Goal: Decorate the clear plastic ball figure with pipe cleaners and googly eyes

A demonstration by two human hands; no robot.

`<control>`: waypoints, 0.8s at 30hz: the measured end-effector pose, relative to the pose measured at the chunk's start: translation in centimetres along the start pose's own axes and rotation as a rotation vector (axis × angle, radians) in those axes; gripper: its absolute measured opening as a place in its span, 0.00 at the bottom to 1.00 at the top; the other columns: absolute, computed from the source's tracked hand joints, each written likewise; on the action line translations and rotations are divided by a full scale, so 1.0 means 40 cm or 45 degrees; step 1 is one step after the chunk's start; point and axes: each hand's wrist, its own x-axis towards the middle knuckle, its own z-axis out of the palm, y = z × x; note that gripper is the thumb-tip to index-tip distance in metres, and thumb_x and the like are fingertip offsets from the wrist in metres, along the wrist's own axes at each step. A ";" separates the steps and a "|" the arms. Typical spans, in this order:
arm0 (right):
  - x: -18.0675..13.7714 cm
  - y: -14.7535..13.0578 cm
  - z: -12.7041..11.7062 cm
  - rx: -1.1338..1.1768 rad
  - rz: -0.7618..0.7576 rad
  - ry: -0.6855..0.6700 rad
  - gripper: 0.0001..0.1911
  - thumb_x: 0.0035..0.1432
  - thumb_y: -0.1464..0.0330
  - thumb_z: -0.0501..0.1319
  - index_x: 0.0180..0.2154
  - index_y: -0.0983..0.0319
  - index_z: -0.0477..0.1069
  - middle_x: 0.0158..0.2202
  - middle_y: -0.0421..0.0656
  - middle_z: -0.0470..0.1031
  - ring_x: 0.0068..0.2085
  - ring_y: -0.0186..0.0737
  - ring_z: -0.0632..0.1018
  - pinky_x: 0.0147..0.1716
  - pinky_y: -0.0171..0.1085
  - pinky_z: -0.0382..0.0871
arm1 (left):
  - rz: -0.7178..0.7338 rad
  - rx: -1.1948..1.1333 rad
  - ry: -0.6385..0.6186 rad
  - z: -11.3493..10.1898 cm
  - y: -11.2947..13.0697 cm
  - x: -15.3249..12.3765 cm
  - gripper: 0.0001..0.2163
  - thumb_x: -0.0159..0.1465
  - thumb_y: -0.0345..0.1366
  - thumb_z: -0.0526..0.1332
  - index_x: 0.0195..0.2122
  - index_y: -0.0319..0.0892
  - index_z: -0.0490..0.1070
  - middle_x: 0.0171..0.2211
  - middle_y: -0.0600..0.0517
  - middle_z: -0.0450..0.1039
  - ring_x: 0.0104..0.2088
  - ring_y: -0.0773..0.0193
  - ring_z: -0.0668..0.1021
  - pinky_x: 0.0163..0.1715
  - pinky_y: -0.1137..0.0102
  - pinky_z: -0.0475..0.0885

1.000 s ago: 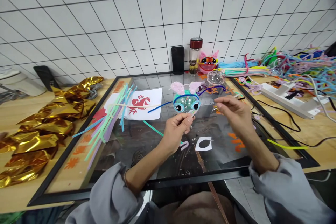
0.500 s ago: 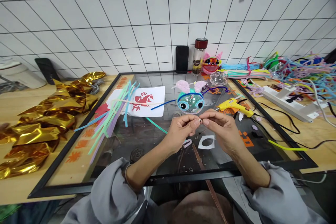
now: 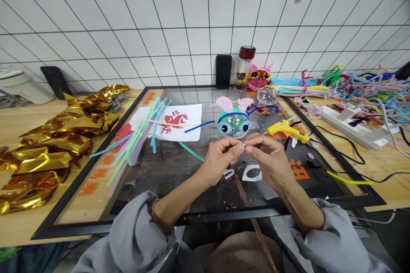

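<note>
My left hand and my right hand meet fingertip to fingertip over a black-framed glass panel. Both are pinched on a tiny pale piece too small to name. Just beyond them stands a round blue craft ball with big googly eyes and pink pipe-cleaner ears. A yellow glue gun lies to the right of the ball. Below my hands on the glass lie a white paper scrap with a leaf-shaped hole and a pale pink pipe-cleaner bit.
A bundle of pastel pipe cleaners and a white sheet with a red cut-out lie left of centre. Gold foil is heaped at far left. Tangled pipe cleaners, a power strip, a phone and a jar line the back.
My right hand drew back from near the ball and joined my left hand in a pinch; the yellow glue gun it had covered now shows. The last half second changed little.
</note>
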 end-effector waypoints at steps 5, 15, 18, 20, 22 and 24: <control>0.000 -0.003 -0.004 -0.058 -0.021 0.001 0.07 0.47 0.62 0.73 0.27 0.55 0.79 0.30 0.41 0.74 0.34 0.37 0.74 0.31 0.36 0.70 | -0.110 -0.098 -0.028 0.003 0.013 -0.003 0.21 0.49 0.51 0.73 0.27 0.38 0.72 0.18 0.59 0.60 0.20 0.76 0.61 0.22 0.75 0.54; 0.002 -0.002 -0.027 -0.232 -0.150 -0.082 0.03 0.52 0.66 0.70 0.30 0.56 0.78 0.32 0.40 0.73 0.36 0.37 0.74 0.36 0.36 0.69 | -0.124 -0.102 -0.049 -0.001 0.016 -0.002 0.18 0.50 0.48 0.73 0.28 0.37 0.74 0.19 0.59 0.60 0.21 0.76 0.61 0.21 0.75 0.54; 0.002 -0.003 -0.034 -0.309 -0.175 -0.106 0.04 0.54 0.65 0.70 0.31 0.57 0.78 0.33 0.41 0.73 0.37 0.38 0.74 0.37 0.37 0.69 | -0.139 -0.107 -0.054 -0.001 0.017 -0.003 0.18 0.50 0.48 0.73 0.28 0.37 0.74 0.19 0.59 0.60 0.21 0.76 0.61 0.21 0.75 0.54; 0.003 -0.006 -0.036 -0.362 -0.198 -0.116 0.04 0.54 0.65 0.69 0.30 0.57 0.77 0.32 0.41 0.72 0.37 0.38 0.74 0.38 0.37 0.69 | -0.155 -0.121 -0.061 0.000 0.018 -0.004 0.18 0.49 0.47 0.73 0.27 0.37 0.74 0.19 0.59 0.60 0.21 0.76 0.61 0.21 0.75 0.54; 0.004 -0.011 -0.036 -0.417 -0.221 -0.128 0.04 0.55 0.65 0.68 0.30 0.57 0.76 0.32 0.41 0.72 0.37 0.38 0.73 0.39 0.38 0.69 | -0.167 -0.129 -0.062 0.000 0.017 -0.004 0.18 0.49 0.47 0.74 0.27 0.37 0.74 0.20 0.59 0.60 0.21 0.76 0.61 0.22 0.75 0.54; 0.005 -0.014 -0.037 -0.456 -0.244 -0.144 0.04 0.56 0.66 0.68 0.30 0.57 0.76 0.32 0.41 0.72 0.38 0.38 0.73 0.40 0.38 0.68 | -0.177 -0.132 -0.061 -0.002 0.017 -0.003 0.17 0.49 0.46 0.73 0.27 0.37 0.73 0.20 0.59 0.61 0.21 0.76 0.61 0.22 0.75 0.54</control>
